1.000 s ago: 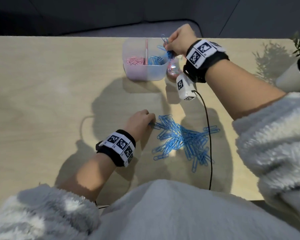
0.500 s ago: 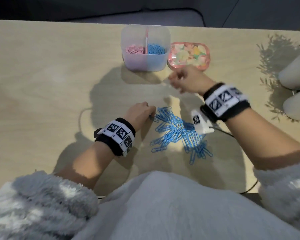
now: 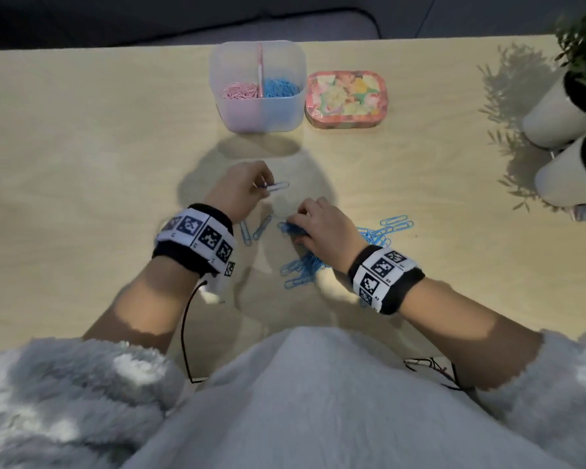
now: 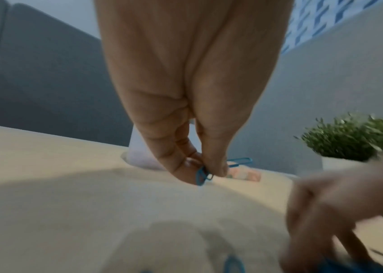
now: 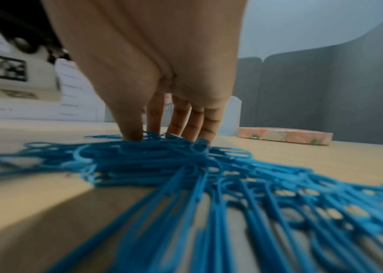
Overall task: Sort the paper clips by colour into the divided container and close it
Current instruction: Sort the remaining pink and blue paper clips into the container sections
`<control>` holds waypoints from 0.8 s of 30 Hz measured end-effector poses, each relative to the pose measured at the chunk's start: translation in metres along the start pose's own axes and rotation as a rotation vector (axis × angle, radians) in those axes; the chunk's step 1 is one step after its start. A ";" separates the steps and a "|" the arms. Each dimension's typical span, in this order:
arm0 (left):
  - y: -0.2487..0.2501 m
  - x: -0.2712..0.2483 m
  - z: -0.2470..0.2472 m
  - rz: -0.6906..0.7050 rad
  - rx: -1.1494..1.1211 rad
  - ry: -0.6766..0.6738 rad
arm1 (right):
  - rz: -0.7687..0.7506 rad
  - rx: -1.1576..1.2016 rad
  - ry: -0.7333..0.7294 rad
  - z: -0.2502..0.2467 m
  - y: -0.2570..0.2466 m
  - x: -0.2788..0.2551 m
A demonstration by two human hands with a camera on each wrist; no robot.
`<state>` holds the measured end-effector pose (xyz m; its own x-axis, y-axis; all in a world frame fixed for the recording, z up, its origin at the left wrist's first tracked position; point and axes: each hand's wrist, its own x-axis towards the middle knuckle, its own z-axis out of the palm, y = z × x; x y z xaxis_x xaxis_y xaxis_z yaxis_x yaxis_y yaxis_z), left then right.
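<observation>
A translucent divided container (image 3: 257,113) stands at the table's far middle, with pink clips (image 3: 239,91) in its left half and blue clips (image 3: 279,88) in its right. Its floral lid (image 3: 345,99) lies just to its right. My left hand (image 3: 266,189) pinches a blue paper clip (image 3: 279,186) between thumb and fingers (image 4: 211,166), just above the table. My right hand (image 3: 296,228) reaches down into the pile of blue clips (image 3: 301,265), thumb and fingertips (image 5: 132,131) closing on a bunch at its left end. Two loose blue clips (image 3: 261,228) lie between my hands.
Two white pots with green plants (image 3: 555,113) stand at the table's right edge. A black cable (image 3: 185,333) runs from my left wrist to the near table edge. Bare table (image 3: 82,164) lies to the left of the container and the hands.
My right hand came back from beside the lid and dropped onto the blue pile. My left hand rose from the pile's left edge and moved forward with a clip.
</observation>
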<state>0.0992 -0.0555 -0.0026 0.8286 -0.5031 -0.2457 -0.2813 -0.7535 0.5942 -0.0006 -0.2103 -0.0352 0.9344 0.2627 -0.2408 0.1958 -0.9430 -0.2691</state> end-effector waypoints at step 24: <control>0.048 0.128 -0.066 -0.132 -0.210 0.341 | 0.177 0.482 0.118 -0.032 0.026 0.002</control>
<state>0.2241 -0.1281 0.0455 0.9736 -0.2126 -0.0829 -0.0871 -0.6818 0.7263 0.0158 -0.2413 -0.0133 0.9733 0.0570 -0.2223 -0.1013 -0.7625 -0.6391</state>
